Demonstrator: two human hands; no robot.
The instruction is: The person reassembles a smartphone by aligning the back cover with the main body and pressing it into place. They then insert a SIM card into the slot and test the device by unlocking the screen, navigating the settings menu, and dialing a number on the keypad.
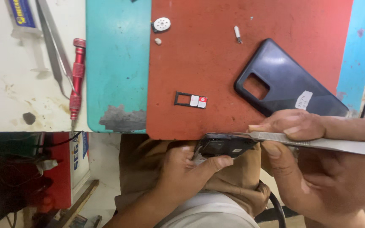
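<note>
Btwn both hands: phone [224,145].

Bare forearms, brown trousers, a pale shirt hem (no sleeves showing).

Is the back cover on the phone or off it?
Off. The dark back cover lies alone on the red mat, apart from the phone in the left hand.

left hand [182,166] curled in a grip, thumb extended; right hand [322,164] pinching, fingers closed
</note>
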